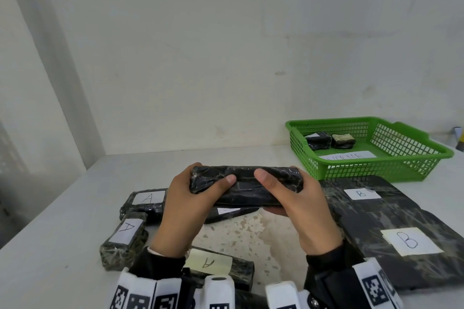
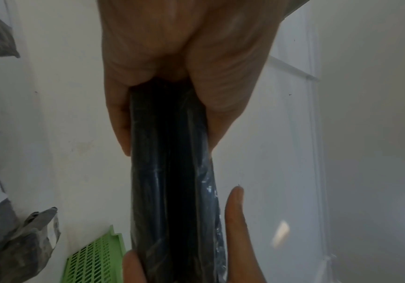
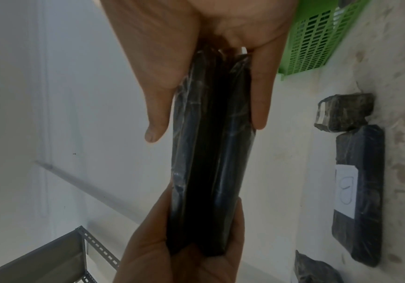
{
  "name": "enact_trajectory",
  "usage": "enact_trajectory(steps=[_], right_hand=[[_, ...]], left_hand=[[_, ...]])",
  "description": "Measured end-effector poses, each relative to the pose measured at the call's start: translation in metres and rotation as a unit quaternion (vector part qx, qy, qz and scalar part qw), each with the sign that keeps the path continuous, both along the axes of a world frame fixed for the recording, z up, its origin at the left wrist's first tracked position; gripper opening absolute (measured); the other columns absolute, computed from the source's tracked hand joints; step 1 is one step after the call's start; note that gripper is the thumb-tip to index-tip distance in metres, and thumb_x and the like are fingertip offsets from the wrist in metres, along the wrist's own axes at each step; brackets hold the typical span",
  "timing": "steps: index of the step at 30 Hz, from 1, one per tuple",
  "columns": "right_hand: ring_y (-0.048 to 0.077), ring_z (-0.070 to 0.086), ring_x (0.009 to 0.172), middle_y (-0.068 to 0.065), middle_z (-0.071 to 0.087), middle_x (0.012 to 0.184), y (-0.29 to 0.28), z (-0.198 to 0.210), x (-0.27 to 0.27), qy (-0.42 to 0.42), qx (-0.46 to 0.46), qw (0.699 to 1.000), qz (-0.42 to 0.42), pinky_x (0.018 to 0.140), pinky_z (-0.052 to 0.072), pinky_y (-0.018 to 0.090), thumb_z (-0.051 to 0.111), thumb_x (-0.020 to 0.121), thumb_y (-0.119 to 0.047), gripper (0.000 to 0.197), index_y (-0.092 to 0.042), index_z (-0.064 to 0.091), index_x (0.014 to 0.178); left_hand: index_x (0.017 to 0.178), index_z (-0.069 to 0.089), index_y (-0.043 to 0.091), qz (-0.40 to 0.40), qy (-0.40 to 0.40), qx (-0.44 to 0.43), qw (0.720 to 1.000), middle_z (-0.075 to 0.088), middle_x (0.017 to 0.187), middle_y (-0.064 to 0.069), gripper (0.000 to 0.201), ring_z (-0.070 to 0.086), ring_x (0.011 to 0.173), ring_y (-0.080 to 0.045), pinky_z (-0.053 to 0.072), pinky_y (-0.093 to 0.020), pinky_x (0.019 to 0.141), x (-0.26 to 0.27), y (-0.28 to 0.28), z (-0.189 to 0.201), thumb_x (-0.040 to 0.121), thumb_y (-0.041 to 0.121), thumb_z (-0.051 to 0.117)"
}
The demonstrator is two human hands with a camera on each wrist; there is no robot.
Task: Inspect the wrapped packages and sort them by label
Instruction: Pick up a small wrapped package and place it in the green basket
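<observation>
A long black wrapped package [image 1: 246, 183] is held level above the table by both hands. My left hand [image 1: 212, 174] grips its left end, thumb on the near face. My right hand [image 1: 277, 173] grips the right end the same way. No label shows on the faces turned to me. In the left wrist view the package [image 2: 172, 172] runs away from my left hand [image 2: 167, 132]. In the right wrist view the package [image 3: 211, 162] runs from my right hand [image 3: 206, 128] down to the other hand.
Packages labelled A [image 1: 148, 198] [image 1: 125, 238] [image 1: 213, 263] lie at the left. Flat packages labelled B [image 1: 361, 194] [image 1: 411, 241] lie at the right. A green basket [image 1: 376, 170] at the back right holds two small packages and a paper label. Another package [image 1: 228, 212] lies under the held one.
</observation>
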State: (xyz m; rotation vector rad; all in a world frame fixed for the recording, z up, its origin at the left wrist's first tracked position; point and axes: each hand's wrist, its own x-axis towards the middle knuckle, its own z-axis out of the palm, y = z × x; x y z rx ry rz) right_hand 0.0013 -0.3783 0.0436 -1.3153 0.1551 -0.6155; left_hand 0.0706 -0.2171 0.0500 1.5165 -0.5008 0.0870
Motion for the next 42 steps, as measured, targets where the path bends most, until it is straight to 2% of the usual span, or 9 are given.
enact_trajectory(steps=[3, 8, 12, 16, 18, 26, 29, 38, 42], right_hand=[[0.017, 0.075, 0.077, 0.005, 0.077, 0.082, -0.002, -0.002, 0.0, 0.004, -0.018, 1.0, 0.001, 0.059, 0.058, 0.024, 0.086, 0.063, -0.017, 0.029, -0.01, 0.07, 0.086], [0.02, 0.075, 0.078, 0.009, 0.076, 0.088, -0.003, -0.007, 0.004, 0.011, -0.012, 1.0, -0.02, 0.06, 0.059, 0.026, 0.088, 0.065, -0.013, 0.037, -0.002, 0.068, 0.095], [0.015, 0.075, 0.081, 0.004, 0.077, 0.088, -0.002, -0.003, 0.003, -0.001, -0.001, 1.0, 0.007, 0.062, 0.059, 0.025, 0.081, 0.071, -0.022, 0.028, -0.011, 0.071, 0.094], [0.015, 0.075, 0.08, -0.001, 0.077, 0.084, -0.005, -0.002, 0.003, -0.015, 0.017, 1.0, -0.002, 0.061, 0.06, 0.028, 0.074, 0.081, -0.021, 0.013, -0.015, 0.071, 0.092], [0.016, 0.075, 0.079, 0.0, 0.077, 0.082, -0.007, -0.004, 0.004, -0.015, 0.015, 1.0, -0.016, 0.059, 0.061, 0.03, 0.075, 0.081, -0.019, 0.01, -0.015, 0.072, 0.09], [0.021, 0.068, 0.107, 0.007, 0.069, 0.115, -0.01, 0.003, 0.003, -0.038, 0.088, 0.994, 0.05, 0.073, 0.062, 0.044, 0.052, 0.082, -0.056, 0.055, -0.015, 0.061, 0.119], [0.017, 0.072, 0.09, 0.005, 0.074, 0.103, -0.014, 0.006, 0.0, -0.017, 0.132, 0.987, 0.089, 0.067, 0.062, 0.044, 0.041, 0.094, -0.05, 0.037, -0.026, 0.067, 0.106], [0.022, 0.072, 0.059, 0.015, 0.076, 0.1, -0.006, 0.015, -0.005, -0.001, 0.159, 0.965, 0.209, 0.039, 0.052, 0.021, 0.038, 0.085, -0.061, 0.056, -0.025, 0.082, 0.088], [0.03, 0.074, 0.067, 0.021, 0.074, 0.1, -0.007, 0.013, -0.004, -0.061, 0.124, 0.975, 0.174, 0.051, 0.059, 0.024, 0.051, 0.079, -0.054, 0.052, -0.014, 0.071, 0.105]], left_hand=[[0.087, 0.068, 0.005, -0.018, 0.011, -0.005, 1.0, 0.074, 0.084, -0.011, 0.043, 0.072, 0.087, -0.027, 0.056, -0.041, 0.086, -0.002, 0.001, 0.002, 0.071, 0.044, 0.076], [0.084, 0.066, 0.007, -0.007, -0.013, 0.008, 1.0, 0.071, 0.077, 0.0, 0.024, 0.07, 0.08, -0.018, 0.052, -0.035, 0.08, 0.003, 0.0, -0.002, 0.087, 0.029, 0.075], [0.076, 0.069, 0.019, 0.006, 0.007, -0.009, 1.0, 0.074, 0.077, 0.0, 0.014, 0.072, 0.084, -0.02, 0.055, -0.048, 0.092, 0.003, 0.001, 0.001, 0.088, 0.026, 0.071], [0.092, 0.074, 0.018, -0.035, 0.038, -0.016, 0.999, 0.078, 0.095, -0.004, 0.028, 0.073, 0.097, -0.022, 0.051, -0.05, 0.099, -0.004, 0.003, 0.006, 0.078, 0.042, 0.076], [0.098, 0.072, 0.013, -0.023, 0.04, -0.006, 0.999, 0.078, 0.096, -0.005, 0.022, 0.073, 0.098, -0.022, 0.051, -0.051, 0.099, -0.004, 0.001, 0.005, 0.087, 0.031, 0.071], [0.106, 0.067, 0.006, -0.002, 0.101, -0.089, 0.991, 0.077, 0.097, -0.009, 0.018, 0.074, 0.091, -0.02, 0.054, -0.048, 0.095, -0.001, 0.001, 0.008, 0.093, 0.018, 0.062], [0.122, 0.058, 0.004, -0.011, 0.139, -0.124, 0.982, 0.076, 0.104, -0.009, 0.034, 0.074, 0.095, -0.019, 0.054, -0.049, 0.095, -0.001, 0.0, 0.009, 0.093, 0.02, 0.063], [0.125, 0.05, -0.003, -0.038, 0.206, -0.118, 0.971, 0.068, 0.118, -0.018, 0.042, 0.067, 0.109, -0.029, 0.061, -0.043, 0.073, 0.002, 0.001, 0.008, 0.096, 0.024, 0.059], [0.124, 0.05, 0.025, 0.008, 0.183, -0.025, 0.983, 0.056, 0.126, -0.008, 0.053, 0.053, 0.121, -0.024, 0.048, -0.04, 0.085, 0.003, 0.002, 0.004, 0.081, 0.042, 0.076]])
